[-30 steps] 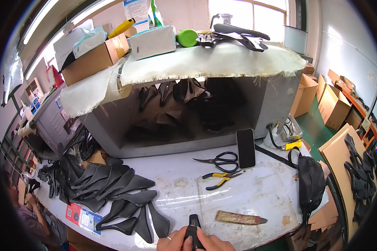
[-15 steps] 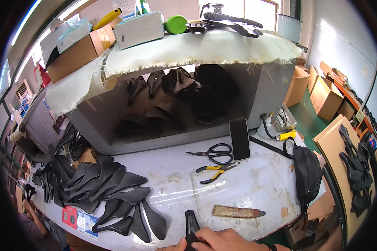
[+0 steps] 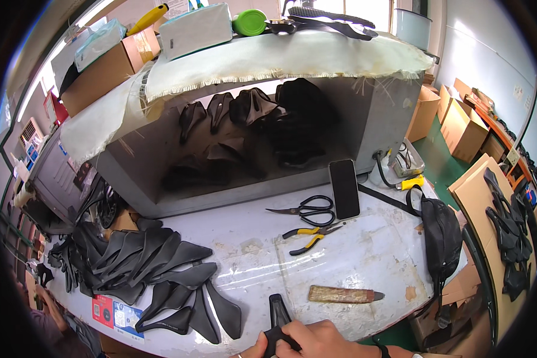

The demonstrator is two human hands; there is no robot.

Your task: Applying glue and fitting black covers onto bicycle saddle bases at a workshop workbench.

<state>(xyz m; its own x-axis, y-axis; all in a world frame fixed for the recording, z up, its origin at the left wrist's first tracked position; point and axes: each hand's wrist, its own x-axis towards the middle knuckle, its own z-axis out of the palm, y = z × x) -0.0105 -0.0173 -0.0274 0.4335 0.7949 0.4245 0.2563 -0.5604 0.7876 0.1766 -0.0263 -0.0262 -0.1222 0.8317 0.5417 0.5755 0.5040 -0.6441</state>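
Observation:
At the table's front edge I hold a long black saddle-shaped piece (image 3: 278, 311), its narrow hollow end pointing away from me. My right hand (image 3: 319, 340) lies over its nearer part, fingers closed on it. My left hand (image 3: 255, 348) shows only in part at the lower edge, its fingers pressed to the piece's left side. Beyond my right hand lies a tape-wrapped blade tool (image 3: 343, 294). Farther back are yellow-and-black pliers (image 3: 312, 238), black-handled scissors (image 3: 316, 210) and a dark phone (image 3: 345, 190). To the left sits a pile of similar black pieces (image 3: 143, 256).
A grey open-fronted box (image 3: 376, 125) stands at the back, with black pieces inside and a frayed cloth (image 3: 268, 62) on top. A black pouch (image 3: 440, 238) hangs at the table's right edge. Cardboard with more black parts (image 3: 507, 238) stands at right. A person's arm (image 3: 52, 310) shows at far left.
The view has shifted slightly. Both hands and the black piece sit a little farther right in the picture, the piece tilted a bit more to the left. My grip stays on it.

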